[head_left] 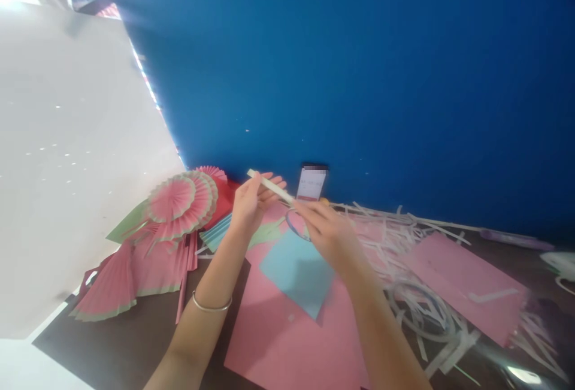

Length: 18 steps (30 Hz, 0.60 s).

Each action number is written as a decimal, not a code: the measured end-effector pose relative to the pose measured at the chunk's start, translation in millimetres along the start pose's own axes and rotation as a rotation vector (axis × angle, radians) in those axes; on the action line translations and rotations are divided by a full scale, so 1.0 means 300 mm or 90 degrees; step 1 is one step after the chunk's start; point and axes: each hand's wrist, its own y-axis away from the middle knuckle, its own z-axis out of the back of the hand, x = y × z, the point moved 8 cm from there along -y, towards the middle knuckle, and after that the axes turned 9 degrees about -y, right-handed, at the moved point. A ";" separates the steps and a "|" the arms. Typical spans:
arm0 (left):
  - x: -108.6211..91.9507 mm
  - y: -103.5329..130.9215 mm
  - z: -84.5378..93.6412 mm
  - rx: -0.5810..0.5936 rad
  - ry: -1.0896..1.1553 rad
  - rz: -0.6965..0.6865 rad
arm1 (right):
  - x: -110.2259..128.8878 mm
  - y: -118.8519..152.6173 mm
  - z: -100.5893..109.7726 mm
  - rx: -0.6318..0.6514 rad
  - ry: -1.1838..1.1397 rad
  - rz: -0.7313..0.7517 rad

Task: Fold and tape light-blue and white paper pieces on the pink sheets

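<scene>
A narrow pale strip (276,189) slants between my two hands above the table. My left hand (250,204) pinches it near its upper left end under the thumb, the other fingers stretched out behind. At the strip's lower right end, the fingertips of my right hand (330,231) are closed on it. Below my hands, a light blue paper square (299,273) lies on a large pink paper sheet (287,345). Part of a blue ring (294,225) shows beside my right hand, which hides the rest.
Pleated pink paper fans (168,198) with green edges are piled at the left. A phone (311,183) leans against the blue wall (350,66). Many white strips (381,246) lie tangled at the right, around another pink sheet (467,285) and a ring-shaped roll (420,312).
</scene>
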 end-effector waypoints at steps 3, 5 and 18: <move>-0.011 0.002 0.006 -0.010 -0.011 0.003 | -0.006 0.006 -0.011 0.017 0.038 0.002; -0.017 0.002 0.010 -0.012 -0.015 0.004 | -0.015 0.010 -0.018 0.021 0.049 0.002; 0.037 0.032 -0.083 0.109 -0.044 -0.026 | -0.032 -0.001 0.002 -0.044 -0.115 -0.033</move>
